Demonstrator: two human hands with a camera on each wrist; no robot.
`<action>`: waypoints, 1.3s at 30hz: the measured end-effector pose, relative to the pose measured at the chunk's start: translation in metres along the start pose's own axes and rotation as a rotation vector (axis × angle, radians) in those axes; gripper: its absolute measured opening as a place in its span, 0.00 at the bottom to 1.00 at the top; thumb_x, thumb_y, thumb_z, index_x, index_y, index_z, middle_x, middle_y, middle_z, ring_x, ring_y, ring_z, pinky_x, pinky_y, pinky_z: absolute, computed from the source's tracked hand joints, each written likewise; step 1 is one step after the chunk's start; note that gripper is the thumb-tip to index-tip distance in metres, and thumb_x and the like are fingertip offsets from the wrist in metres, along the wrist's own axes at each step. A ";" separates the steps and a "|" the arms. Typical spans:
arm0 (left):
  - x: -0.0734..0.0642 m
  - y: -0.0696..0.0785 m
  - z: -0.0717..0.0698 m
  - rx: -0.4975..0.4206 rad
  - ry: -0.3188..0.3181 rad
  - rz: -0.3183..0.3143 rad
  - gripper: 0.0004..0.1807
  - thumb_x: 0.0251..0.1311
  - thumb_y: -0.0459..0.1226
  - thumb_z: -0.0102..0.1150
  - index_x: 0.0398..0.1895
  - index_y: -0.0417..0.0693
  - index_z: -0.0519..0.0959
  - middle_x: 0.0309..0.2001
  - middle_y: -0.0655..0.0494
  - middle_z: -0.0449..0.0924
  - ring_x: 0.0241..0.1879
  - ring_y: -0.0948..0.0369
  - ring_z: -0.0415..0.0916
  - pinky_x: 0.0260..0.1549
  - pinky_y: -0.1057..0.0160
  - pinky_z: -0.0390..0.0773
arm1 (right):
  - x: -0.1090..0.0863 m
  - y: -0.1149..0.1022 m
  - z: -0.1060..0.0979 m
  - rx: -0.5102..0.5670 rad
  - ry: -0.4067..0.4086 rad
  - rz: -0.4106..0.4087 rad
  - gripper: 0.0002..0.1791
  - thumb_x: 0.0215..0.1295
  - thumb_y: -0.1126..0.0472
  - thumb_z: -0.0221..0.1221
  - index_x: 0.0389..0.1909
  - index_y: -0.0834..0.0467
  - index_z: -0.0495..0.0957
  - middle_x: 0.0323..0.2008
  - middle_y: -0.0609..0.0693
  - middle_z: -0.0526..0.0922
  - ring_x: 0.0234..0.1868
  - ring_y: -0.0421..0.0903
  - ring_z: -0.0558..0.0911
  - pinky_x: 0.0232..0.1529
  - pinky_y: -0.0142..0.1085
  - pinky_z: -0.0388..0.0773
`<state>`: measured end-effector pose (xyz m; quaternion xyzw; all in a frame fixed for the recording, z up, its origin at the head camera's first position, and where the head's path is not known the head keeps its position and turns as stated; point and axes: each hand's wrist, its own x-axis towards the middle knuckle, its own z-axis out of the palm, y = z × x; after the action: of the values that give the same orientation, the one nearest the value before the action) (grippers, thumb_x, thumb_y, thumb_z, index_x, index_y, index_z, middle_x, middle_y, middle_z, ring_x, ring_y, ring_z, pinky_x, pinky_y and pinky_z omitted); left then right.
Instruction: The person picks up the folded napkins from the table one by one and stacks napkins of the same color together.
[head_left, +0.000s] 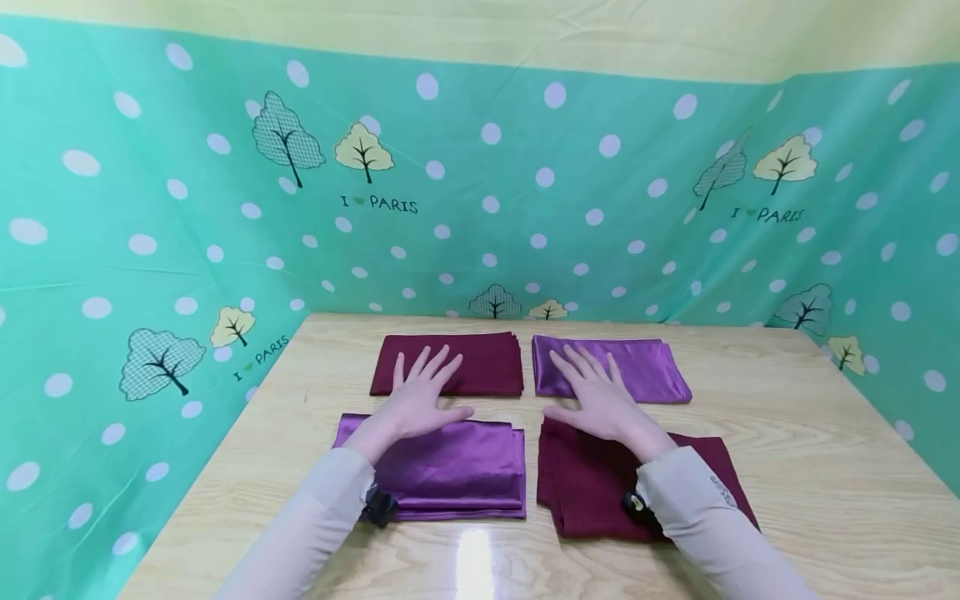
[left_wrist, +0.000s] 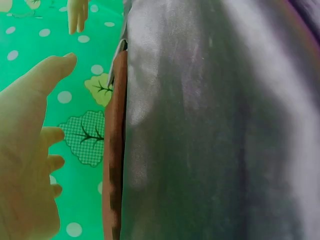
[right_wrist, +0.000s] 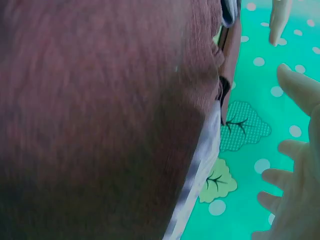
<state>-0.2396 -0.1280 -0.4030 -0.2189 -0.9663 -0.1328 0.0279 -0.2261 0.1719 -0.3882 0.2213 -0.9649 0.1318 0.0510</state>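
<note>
Four-square on the table lie folded cloths: dark red point(head_left: 487, 367) at back left, shiny purple point(head_left: 651, 371) at back right, purple satin point(head_left: 465, 471) at front left, dark red point(head_left: 585, 479) at front right. My left hand point(head_left: 417, 400) spreads its fingers over the two left cloths, palm down. Over the two right cloths my right hand point(head_left: 600, 404) is spread the same way. Both hands hold nothing. In the wrist views, the left hand point(left_wrist: 27, 150) and right hand point(right_wrist: 300, 165) appear raised off the fabric.
A light wooden table point(head_left: 810, 467) carries the cloths. Behind and beside it hangs a green dotted curtain point(head_left: 487, 208) with tree prints. Dark wrist devices point(head_left: 380, 506) sit under both wrists. Lamp glare point(head_left: 474, 562) shines on the table's near part.
</note>
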 end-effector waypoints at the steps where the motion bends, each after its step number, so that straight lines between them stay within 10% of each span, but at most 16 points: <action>1: 0.000 -0.001 0.000 -0.003 0.003 0.003 0.47 0.49 0.66 0.49 0.70 0.58 0.50 0.72 0.54 0.43 0.70 0.48 0.35 0.60 0.37 0.28 | 0.000 -0.001 0.000 0.008 0.000 -0.004 0.47 0.55 0.35 0.55 0.70 0.53 0.49 0.70 0.56 0.49 0.70 0.57 0.45 0.63 0.59 0.28; 23: -0.020 -0.010 -0.004 -0.123 0.018 0.061 0.31 0.50 0.56 0.59 0.53 0.47 0.74 0.54 0.52 0.71 0.56 0.50 0.66 0.53 0.46 0.63 | 0.002 -0.043 0.018 0.135 -0.060 -0.069 0.35 0.55 0.44 0.60 0.61 0.57 0.67 0.57 0.55 0.72 0.60 0.54 0.69 0.61 0.53 0.58; 39: -0.033 -0.015 -0.001 -0.213 -0.047 0.048 0.24 0.47 0.49 0.65 0.46 0.46 0.77 0.42 0.54 0.77 0.45 0.55 0.75 0.48 0.54 0.71 | 0.003 -0.062 0.029 0.272 -0.162 -0.090 0.27 0.53 0.54 0.64 0.53 0.60 0.72 0.48 0.53 0.77 0.46 0.47 0.78 0.47 0.42 0.73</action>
<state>-0.2162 -0.1549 -0.4095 -0.2470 -0.9415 -0.2287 -0.0149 -0.2026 0.1087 -0.4014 0.2789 -0.9283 0.2406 -0.0517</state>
